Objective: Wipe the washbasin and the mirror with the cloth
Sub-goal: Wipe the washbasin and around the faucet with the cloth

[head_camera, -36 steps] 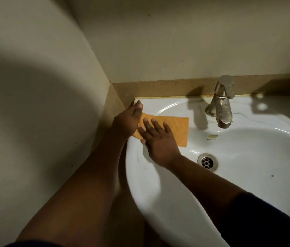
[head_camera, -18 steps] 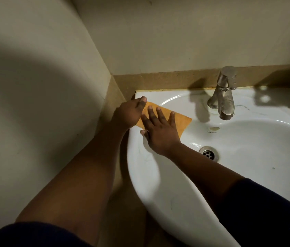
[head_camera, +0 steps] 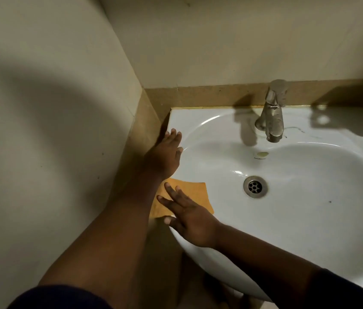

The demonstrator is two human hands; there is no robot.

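The right hand lies flat on the orange cloth with its fingers straight and spread apart, pressing the cloth down on the left rim of the white washbasin; nothing is curled round the fabric, so the hand only bears on it from above. The thumb reaches off the cloth's near edge, towards the outer lip of the rim. The cloth lies spread out, partly on the rim and partly sloping into the bowl, its left edge hidden under the left forearm, which crosses over it. The left hand rests farther back on the same left rim, near the basin's back left corner, fingers straight and close together, palm down on the porcelain and holding nothing; it does not touch the cloth. Both forearms are bare, with dark sleeves at the bottom of the view. In the bottom of the bowl sits the metal drain, to the right of the cloth and apart from it. The metal tap stands at the middle of the back rim, its spout pointing down over the bowl. A brown tiled band runs along the wall behind the basin and down its left side, with pale wall above.
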